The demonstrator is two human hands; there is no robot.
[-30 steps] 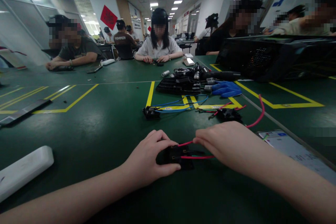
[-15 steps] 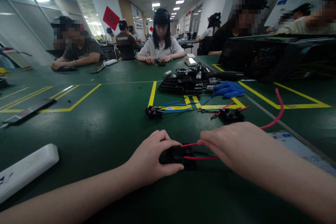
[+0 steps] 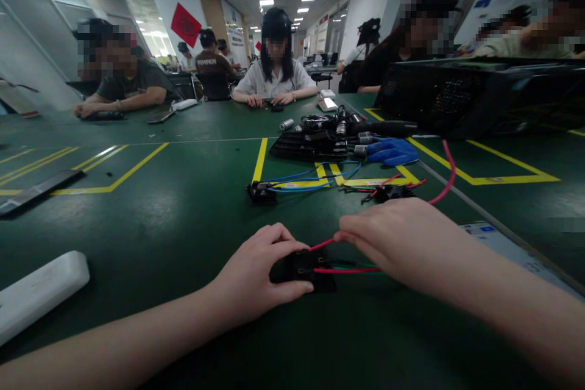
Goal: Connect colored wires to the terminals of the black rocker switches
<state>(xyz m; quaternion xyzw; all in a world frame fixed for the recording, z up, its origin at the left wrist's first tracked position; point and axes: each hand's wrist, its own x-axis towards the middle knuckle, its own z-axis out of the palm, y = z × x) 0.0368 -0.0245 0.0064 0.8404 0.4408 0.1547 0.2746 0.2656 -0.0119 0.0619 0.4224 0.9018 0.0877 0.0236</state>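
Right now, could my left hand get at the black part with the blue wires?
Likely yes: only green tabletop shows between your left hand and the black part with blue wires just beyond it. It would probably first have to let go of the slotted black block.

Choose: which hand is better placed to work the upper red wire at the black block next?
Right, I'd say: the right hand pinches the upper red wire close to the black block. The left hand grips the block itself, so it looks better suited to steadying.
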